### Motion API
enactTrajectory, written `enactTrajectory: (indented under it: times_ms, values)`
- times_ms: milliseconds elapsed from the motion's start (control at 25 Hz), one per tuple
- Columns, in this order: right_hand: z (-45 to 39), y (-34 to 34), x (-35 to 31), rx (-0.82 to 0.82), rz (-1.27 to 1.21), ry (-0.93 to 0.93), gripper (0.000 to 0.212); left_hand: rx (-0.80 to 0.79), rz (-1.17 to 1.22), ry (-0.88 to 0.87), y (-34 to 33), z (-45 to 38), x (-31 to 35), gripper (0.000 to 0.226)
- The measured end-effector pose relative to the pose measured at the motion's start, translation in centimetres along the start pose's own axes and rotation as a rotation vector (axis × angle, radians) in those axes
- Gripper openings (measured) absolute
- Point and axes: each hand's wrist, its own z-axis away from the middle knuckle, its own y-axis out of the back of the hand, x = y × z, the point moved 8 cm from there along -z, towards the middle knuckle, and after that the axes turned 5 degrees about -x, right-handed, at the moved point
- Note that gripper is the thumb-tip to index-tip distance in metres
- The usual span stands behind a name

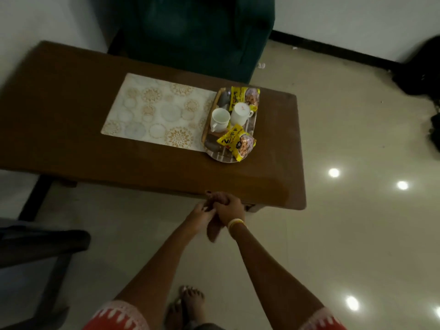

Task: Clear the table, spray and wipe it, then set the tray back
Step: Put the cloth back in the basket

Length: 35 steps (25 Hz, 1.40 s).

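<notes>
Glossy beige floor tiles [333,115] surround a brown wooden desk [71,115] with a dark green armchair [195,32] behind it. On the desk, a patterned placemat [154,108] lies beside an oval tray [251,129] holding two white cups [220,119] and yellow snack packets [238,141]. At the near desk edge, the left hand [202,210] and right hand [229,207] are clasped together, fingers curled around each other, holding nothing visible.

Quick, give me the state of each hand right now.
Left hand: clasped against the right, holding nothing visible.
Right hand: closed over the left; contents cannot be told.
</notes>
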Motion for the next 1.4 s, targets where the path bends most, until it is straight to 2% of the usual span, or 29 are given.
enactTrajectory:
  times_ms: [120, 200, 280, 360, 520, 560, 720, 880, 1000, 1120, 1200, 1400]
  values:
    - [6.7, -1.0, -7.3, -0.206, -0.633, -0.104, 0.029, 0.207, 0.378, 0.027, 5.1, 8.9, 3.1, 0.015]
    - [10.8, -3.1, -11.5, -0.434, -0.952, -0.203, 0.029, 0.224, 0.556, -0.022, 7.9, 12.9, 4.8, 0.035]
    - [15.6, -5.3, -16.4, -0.646, -1.114, -0.245, 0.030, 0.193, 0.651, -0.069, 10.3, 17.4, 6.8, 0.048]
    - [18.2, -7.2, -20.2, -0.721, -1.049, -0.205, 0.030, 0.187, 0.714, -0.119, 12.3, 21.4, 8.1, 0.046]
    - [20.2, -11.9, -25.3, -0.625, -0.612, -0.077, 0.021, 0.349, 0.787, -0.353, 19.5, 27.7, 8.0, 0.042]
    - [21.1, -13.9, -26.6, -0.644, -0.551, -0.048, 0.021, 0.404, 0.779, -0.387, 21.3, 29.4, 7.3, 0.042]
    - [24.3, -23.0, -30.1, -0.755, -0.320, 0.060, 0.051, 0.567, 0.821, -0.426, 27.5, 34.5, 2.5, 0.035]
    - [26.0, -31.3, -30.9, -0.709, -0.040, 0.177, 0.040, 0.690, 0.967, -0.288, 33.2, 37.8, -3.8, 0.035]
    - [27.4, -38.4, -30.1, -0.694, 0.113, 0.176, 0.051, 0.755, 1.031, -0.177, 37.9, 39.6, -9.8, 0.028]
    - [28.6, -46.3, -27.6, -0.750, 0.077, -0.006, 0.054, 0.848, 0.997, -0.017, 42.6, 41.0, -17.3, 0.044]
    - [29.8, -50.6, -26.6, -0.810, 0.095, -0.109, 0.053, 0.857, 1.003, 0.023, 45.3, 41.6, -21.5, 0.051]
    - [31.3, -61.0, -24.0, -0.830, 0.291, -0.151, 0.060, 0.948, 0.929, 0.137, 53.0, 42.6, -30.2, 0.048]
